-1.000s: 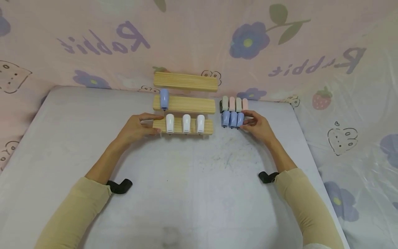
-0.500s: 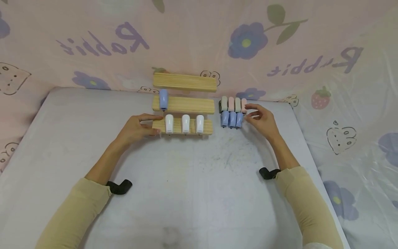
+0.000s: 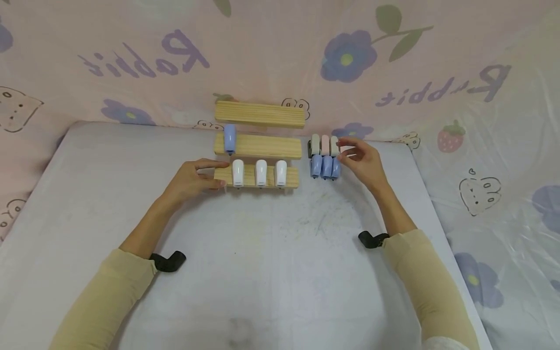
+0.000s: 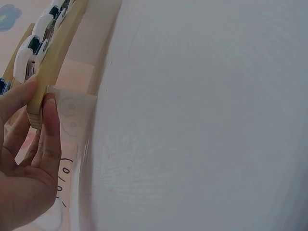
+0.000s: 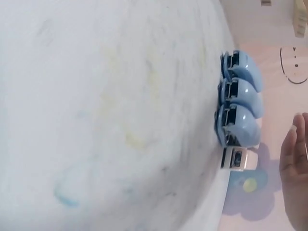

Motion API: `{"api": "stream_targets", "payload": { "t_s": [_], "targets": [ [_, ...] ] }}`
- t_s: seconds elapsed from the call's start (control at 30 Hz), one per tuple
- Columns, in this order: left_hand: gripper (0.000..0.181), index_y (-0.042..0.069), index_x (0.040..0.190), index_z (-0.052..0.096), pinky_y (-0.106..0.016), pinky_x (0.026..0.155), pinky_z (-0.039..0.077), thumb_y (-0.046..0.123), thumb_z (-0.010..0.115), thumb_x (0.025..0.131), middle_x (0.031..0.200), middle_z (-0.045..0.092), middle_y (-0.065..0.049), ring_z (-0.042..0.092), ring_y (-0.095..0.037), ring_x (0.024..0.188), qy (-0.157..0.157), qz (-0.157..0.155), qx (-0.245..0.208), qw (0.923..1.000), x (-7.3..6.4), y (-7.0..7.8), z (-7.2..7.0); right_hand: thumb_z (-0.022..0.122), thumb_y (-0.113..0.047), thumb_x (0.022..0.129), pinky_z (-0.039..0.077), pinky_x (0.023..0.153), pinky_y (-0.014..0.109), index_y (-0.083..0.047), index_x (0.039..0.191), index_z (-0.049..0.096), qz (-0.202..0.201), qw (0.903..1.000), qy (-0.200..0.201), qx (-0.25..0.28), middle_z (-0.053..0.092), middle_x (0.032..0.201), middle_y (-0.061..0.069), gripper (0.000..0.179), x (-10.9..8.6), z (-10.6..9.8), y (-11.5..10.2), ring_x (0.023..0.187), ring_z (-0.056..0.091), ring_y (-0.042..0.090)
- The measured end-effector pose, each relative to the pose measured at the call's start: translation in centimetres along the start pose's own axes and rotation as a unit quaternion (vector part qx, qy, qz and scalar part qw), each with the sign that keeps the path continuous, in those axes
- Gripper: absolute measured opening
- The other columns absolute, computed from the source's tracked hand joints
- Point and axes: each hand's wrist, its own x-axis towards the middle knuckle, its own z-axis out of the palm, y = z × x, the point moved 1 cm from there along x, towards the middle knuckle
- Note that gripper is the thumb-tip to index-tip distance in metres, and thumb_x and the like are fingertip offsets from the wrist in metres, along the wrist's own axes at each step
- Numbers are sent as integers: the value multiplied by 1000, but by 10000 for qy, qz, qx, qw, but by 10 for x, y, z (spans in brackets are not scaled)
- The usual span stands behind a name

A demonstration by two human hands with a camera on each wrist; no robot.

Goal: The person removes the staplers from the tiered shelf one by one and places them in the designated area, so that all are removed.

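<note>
My left hand (image 3: 190, 181) pinches the left end of the lowest wooden shelf (image 4: 53, 67), fingers on both faces. On that shelf stand three white staplers (image 3: 261, 173). A blue stapler (image 3: 229, 139) sits at the left of the middle shelf (image 3: 271, 146). To the right of the shelves, three blue staplers (image 5: 242, 89) stand in a front row, with beige staplers (image 3: 315, 145) and pink staplers (image 3: 325, 145) behind. My right hand (image 3: 363, 159) is over the right end of the back row, partly covering its last pink stapler (image 5: 245, 159). In the right wrist view, its fingers are relaxed, apart from the staplers.
The top wooden shelf (image 3: 260, 114) rises at the back, close to the patterned curtain (image 3: 271, 58). More of this sheeting (image 3: 503, 160) hangs along the right side. A pale, stained table surface (image 3: 262, 262) spreads in front of the shelves.
My right hand has moved from the rightmost front blue stapler, away to the right, then back and left over the last pink stapler. My left hand keeps its hold on the shelf.
</note>
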Motion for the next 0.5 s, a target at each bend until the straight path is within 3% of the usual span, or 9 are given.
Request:
{"api": "stream_targets", "payload": {
  "t_s": [0.13, 0.5],
  "targets": [
    [56, 12, 133, 65, -24, 76, 53, 21, 84, 82, 147, 49, -6, 71, -13, 89, -1, 28, -73, 10000, 1, -1, 0, 67, 10, 87, 52, 81, 23, 11, 127, 59, -150, 9996, -5, 240, 60, 121, 32, 40, 4, 7, -6, 93, 61, 25],
    [56, 10, 133, 64, -24, 76, 54, 16, 84, 81, 147, 49, -7, 70, -12, 88, -25, 40, -275, 9996, 2, -3, 1, 68, 12, 87, 51, 81, 25, 14, 124, 59, -463, 9966, -290, 612, 62, 117, 30, 39, 12, 32, -22, 92, 61, 27]
  ]
}}
